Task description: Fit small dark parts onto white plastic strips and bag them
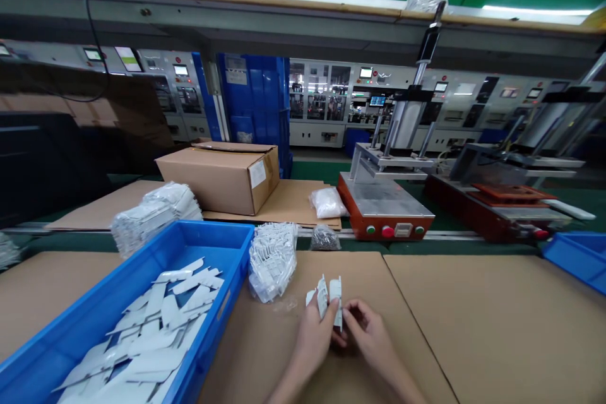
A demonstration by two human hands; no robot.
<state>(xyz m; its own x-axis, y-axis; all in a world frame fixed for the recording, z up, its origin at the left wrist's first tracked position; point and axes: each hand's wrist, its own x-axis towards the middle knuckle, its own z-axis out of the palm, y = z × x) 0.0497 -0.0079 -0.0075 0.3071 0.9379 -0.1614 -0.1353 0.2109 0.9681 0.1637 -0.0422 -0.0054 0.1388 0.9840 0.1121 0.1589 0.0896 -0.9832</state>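
Observation:
Several white plastic parts [322, 297] stand upright in my left hand [313, 334], its thumb and fingers closed round them above the cardboard-covered table. Just to the right, my right hand [372, 331] has its thumb and index finger at the lower right edge of the rightmost white part [336, 293]. Whether a small piece sits between those fingertips is too small to tell. On the left, a blue tray [231, 265] holds many loose white parts [161, 322]. Between the tray and my hands lies a bag of stacked white parts [272, 262].
A small bag of dark pieces [324, 238] and a white bag [328, 202] lie ahead. Behind them stand a cardboard box [222, 177] and a press with a red base [386, 208]. Another press [511, 196] and a blue bin [580, 259] are at right.

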